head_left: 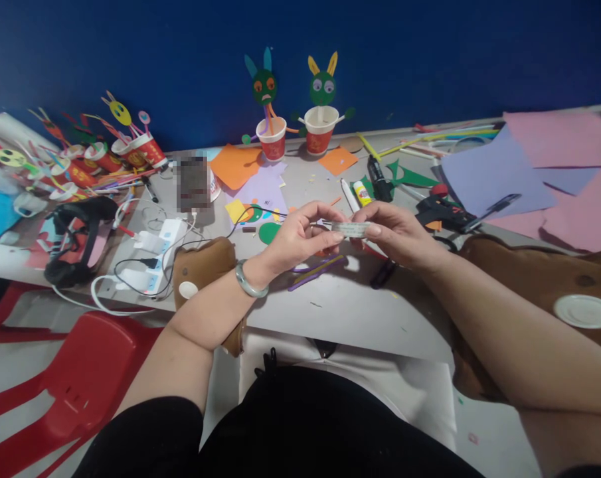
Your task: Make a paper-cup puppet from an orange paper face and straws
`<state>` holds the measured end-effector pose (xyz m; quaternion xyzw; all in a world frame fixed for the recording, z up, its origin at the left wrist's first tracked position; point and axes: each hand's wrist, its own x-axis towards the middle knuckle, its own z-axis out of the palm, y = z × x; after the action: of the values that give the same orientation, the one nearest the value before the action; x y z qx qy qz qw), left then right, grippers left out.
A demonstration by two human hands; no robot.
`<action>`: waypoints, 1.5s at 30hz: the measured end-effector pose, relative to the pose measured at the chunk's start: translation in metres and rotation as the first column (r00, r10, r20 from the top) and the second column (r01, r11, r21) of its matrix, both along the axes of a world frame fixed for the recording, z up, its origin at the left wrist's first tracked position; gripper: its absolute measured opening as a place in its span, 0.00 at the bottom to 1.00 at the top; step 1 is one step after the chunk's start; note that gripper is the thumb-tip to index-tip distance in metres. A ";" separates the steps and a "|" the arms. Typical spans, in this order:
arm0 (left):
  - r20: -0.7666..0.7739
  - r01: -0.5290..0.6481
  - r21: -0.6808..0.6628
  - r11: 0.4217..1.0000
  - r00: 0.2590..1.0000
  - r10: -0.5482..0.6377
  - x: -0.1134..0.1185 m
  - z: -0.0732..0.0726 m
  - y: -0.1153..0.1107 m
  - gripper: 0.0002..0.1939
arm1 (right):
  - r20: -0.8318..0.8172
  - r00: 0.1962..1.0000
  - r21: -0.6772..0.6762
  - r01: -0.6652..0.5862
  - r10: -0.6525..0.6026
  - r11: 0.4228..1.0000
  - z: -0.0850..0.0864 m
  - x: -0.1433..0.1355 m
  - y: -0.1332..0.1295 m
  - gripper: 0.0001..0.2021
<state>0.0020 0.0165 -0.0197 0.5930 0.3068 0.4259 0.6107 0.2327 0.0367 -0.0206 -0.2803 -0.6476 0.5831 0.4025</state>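
A short pale strip with faint printed marks (350, 230) is stretched level above the table between my two hands. My left hand (307, 231) pinches its left end between thumb and fingers. At the other end, my right hand (397, 234) grips it with thumb and forefinger. Below lie purple and dull-yellow sticks (316, 273). Just beyond my fingers are a yellow glue stick (362, 193), a white pen (349, 196) and a thick black marker (378, 176). A green paper circle (269, 232) rests left of my left hand.
Two red paper cups (274, 145) with green-faced figures stand against the blue wall. A power strip (167, 249) with cables sits left; a black glue gun (444, 214) and purple paper (489, 176) lie right. A red chair (95, 358) stands lower left.
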 end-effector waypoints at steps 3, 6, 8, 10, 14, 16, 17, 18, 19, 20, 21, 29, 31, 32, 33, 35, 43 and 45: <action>0.024 0.002 -0.120 0.993 1.000 0.001 0.001 0.002 -0.002 0.29 | -0.007 1.000 -0.017 -0.017 0.017 1.000 -0.003 -0.002 -0.001 0.27; 0.028 0.020 -0.172 0.985 0.999 -0.016 0.003 0.005 -0.005 0.28 | 0.002 0.999 -0.038 -0.045 0.045 0.998 -0.002 -0.003 -0.004 0.27; 0.033 0.038 -0.184 0.982 0.999 -0.032 0.004 0.008 -0.007 0.27 | -0.016 0.998 -0.063 -0.066 0.065 0.996 -0.001 -0.004 -0.006 0.28; 0.032 0.054 -0.188 0.981 0.998 -0.049 0.005 0.012 -0.010 0.27 | -0.043 0.996 -0.090 -0.085 0.081 0.992 -0.001 -0.005 -0.007 0.28; 0.010 0.076 -0.201 0.977 0.997 -0.075 0.008 0.018 -0.013 0.29 | -0.074 0.992 -0.136 -0.113 0.104 0.984 -0.004 -0.006 -0.008 0.27; 0.014 0.076 -0.206 0.976 0.997 -0.075 0.009 0.018 -0.014 0.29 | -0.085 0.992 -0.157 -0.108 0.096 0.982 -0.006 -0.006 -0.008 0.28; 0.019 0.076 -0.206 0.976 0.997 -0.074 0.009 0.017 -0.014 0.30 | -0.095 0.990 -0.161 -0.114 0.100 0.980 -0.006 -0.005 -0.008 0.29; 0.025 0.076 -0.205 0.976 0.997 -0.072 0.009 0.017 -0.013 0.31 | -0.110 0.987 -0.155 -0.130 0.114 0.979 -0.006 -0.004 -0.008 0.30; 0.029 0.076 -0.205 0.976 0.997 -0.072 0.009 0.016 -0.013 0.31 | -0.118 0.984 -0.143 -0.148 0.132 0.979 -0.005 -0.004 -0.008 0.30; 0.032 0.077 -0.204 0.976 0.997 -0.072 0.009 0.015 -0.013 0.32 | -0.116 0.982 -0.130 -0.164 0.149 0.978 -0.004 -0.003 -0.008 0.29; 0.035 0.080 -0.201 0.976 0.997 -0.075 0.009 0.014 -0.013 0.33 | -0.106 0.981 -0.122 -0.173 0.161 0.977 -0.003 -0.003 -0.008 0.28; 0.009 0.079 -0.169 0.983 0.997 -0.078 0.007 0.007 -0.010 0.31 | -0.082 0.985 -0.141 -0.164 0.153 0.976 0.001 -0.006 -0.010 0.23; 0.015 0.074 -0.179 0.981 0.997 -0.072 0.007 0.007 -0.010 0.29 | -0.095 0.984 -0.145 -0.164 0.152 0.976 0.001 -0.006 -0.010 0.22; 0.022 0.074 -0.189 0.979 0.997 -0.071 0.007 0.007 -0.009 0.27 | -0.099 0.984 -0.148 -0.162 0.149 0.976 0.001 -0.006 -0.009 0.22; 0.033 0.074 -0.199 0.977 0.997 -0.069 0.007 0.008 -0.009 0.26 | -0.101 0.984 -0.150 -0.159 0.145 0.976 0.001 -0.006 -0.009 0.23; 0.054 0.075 -0.209 0.975 0.996 -0.065 0.008 0.008 -0.010 0.27 | -0.091 0.987 -0.147 -0.147 0.134 0.978 0.001 -0.006 -0.009 0.23; 0.011 0.045 -0.168 0.985 0.999 -0.044 0.007 0.013 -0.013 0.27 | -0.040 0.995 -0.136 -0.101 0.097 0.985 0.003 -0.006 -0.011 0.24; 0.011 0.046 -0.159 0.986 0.999 -0.045 0.007 0.012 -0.012 0.24 | -0.038 0.995 -0.131 -0.095 0.091 0.987 0.003 -0.007 -0.012 0.24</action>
<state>0.0088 0.0043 -0.0076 0.5476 0.3239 0.3883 0.6667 0.2262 0.0247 -0.0174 -0.2665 -0.6132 0.6475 0.3657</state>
